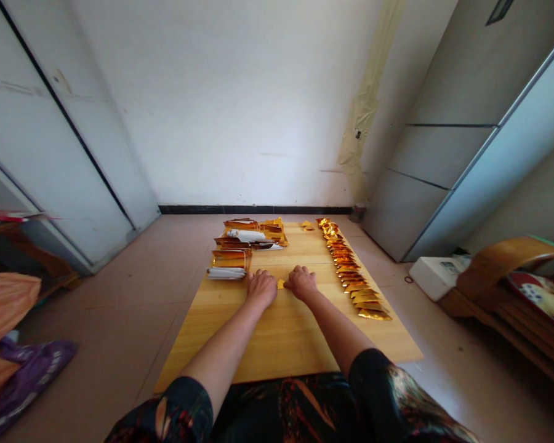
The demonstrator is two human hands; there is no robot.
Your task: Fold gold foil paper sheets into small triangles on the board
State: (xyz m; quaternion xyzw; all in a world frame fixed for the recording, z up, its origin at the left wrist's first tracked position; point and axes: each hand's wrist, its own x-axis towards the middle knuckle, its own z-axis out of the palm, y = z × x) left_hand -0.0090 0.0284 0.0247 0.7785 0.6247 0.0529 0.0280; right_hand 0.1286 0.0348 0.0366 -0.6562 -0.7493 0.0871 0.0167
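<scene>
Low over the middle of the wooden table, my left hand (pixel 261 287) and my right hand (pixel 301 283) face each other with curled fingers. A small piece of gold paper (pixel 281 284) shows between them, its two ends at my thumbs; my fingers cover the rest. Left of my left hand lie bundles of gold foil paper (pixel 231 258) with white sheets (pixel 226 273) at the near end. Along the right side runs a long row of folded gold foil pieces (pixel 351 271), leaning on one another.
A few small gold pieces (pixel 307 226) lie at the table's far edge. A white roll (pixel 246 235) rests among the bundles. Beyond the wooden table (pixel 240 344) stand a white wall and a grey refrigerator (pixel 425 172). A wooden seat (pixel 498 289) is at right, bags (pixel 23 369) at left.
</scene>
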